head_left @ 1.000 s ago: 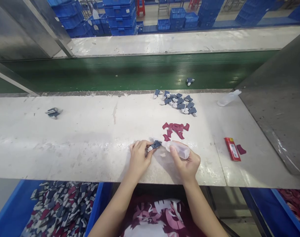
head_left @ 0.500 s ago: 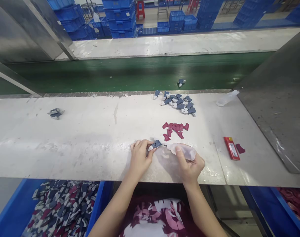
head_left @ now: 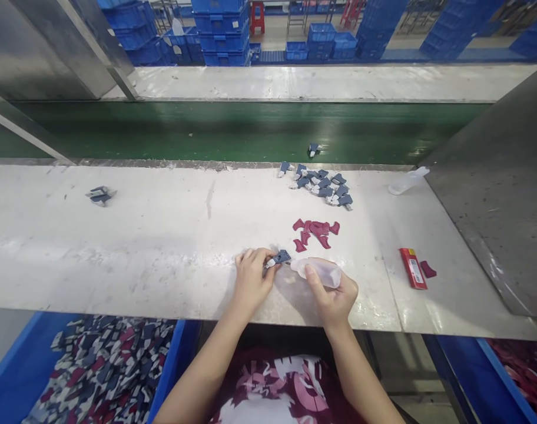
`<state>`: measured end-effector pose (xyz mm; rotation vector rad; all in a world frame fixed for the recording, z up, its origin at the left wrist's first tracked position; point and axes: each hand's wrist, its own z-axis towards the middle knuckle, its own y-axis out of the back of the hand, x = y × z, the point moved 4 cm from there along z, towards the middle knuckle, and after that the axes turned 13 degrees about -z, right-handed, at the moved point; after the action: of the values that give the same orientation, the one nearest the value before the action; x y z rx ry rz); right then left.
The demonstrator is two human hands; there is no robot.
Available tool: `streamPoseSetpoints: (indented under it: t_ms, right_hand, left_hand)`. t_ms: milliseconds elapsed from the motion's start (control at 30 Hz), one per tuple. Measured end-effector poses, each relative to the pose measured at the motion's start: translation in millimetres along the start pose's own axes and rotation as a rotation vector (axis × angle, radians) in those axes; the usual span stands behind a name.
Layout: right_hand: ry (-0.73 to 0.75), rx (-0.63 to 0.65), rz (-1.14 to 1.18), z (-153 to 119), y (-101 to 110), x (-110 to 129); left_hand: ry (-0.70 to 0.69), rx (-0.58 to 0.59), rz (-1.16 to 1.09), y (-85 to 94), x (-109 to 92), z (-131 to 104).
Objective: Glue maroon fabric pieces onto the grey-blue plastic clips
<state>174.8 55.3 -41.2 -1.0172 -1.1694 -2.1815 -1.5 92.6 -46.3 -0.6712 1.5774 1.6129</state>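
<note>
Between the fingertips of my left hand (head_left: 253, 279) is a small navy and white plastic part (head_left: 279, 258), held just over the table. My right hand (head_left: 335, 294) is wrapped round a translucent squeeze bottle (head_left: 317, 272), its thin tip pointing left at the part's lower right edge. Whether the tip touches the part I cannot tell. Just beyond the hands lies a loose group of maroon pieces (head_left: 316, 231). Farther back sits a pile of navy and white parts (head_left: 324, 187).
A green conveyor belt (head_left: 198, 132) runs behind the white table (head_left: 131, 253), carrying one part. At right are a second bottle (head_left: 407, 180), a red box (head_left: 413, 268) and a metal panel (head_left: 498, 194). Blue bins (head_left: 180, 359) of parts stand below the front edge.
My right hand has brought the bottle slightly left and down, its tip now lower along the part. The part on the belt has shifted left. My left hand keeps its hold.
</note>
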Motion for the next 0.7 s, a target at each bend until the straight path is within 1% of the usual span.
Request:
streamPoseSetpoints:
  t_ms: [167, 300, 567, 633, 700]
  right_hand:
    - [0.043, 0.050, 0.024, 1.9, -2.0, 5.4]
    - [0.043, 0.085, 0.039, 4.3, -4.8, 8.6]
    - [-0.020, 0.094, 0.042, 5.4, -8.2, 6.5]
    - [-0.059, 0.075, 0.056, 3.7, -7.6, 3.7]
    - [-0.115, 0.028, 0.087, 3.4, -3.4, -1.6]
  left_hand:
    - [-0.002, 0.008, -0.012, -0.4, 1.1, -0.5]
    - [-0.005, 0.007, -0.002, 0.6, -0.1, 0.6]
    - [0.012, 0.005, 0.007, 1.3, -0.8, 0.9]
    - [0.014, -0.003, 0.005, 0.9, 0.2, 0.5]
    - [0.014, -0.007, 0.000, 1.0, 0.5, 0.3]
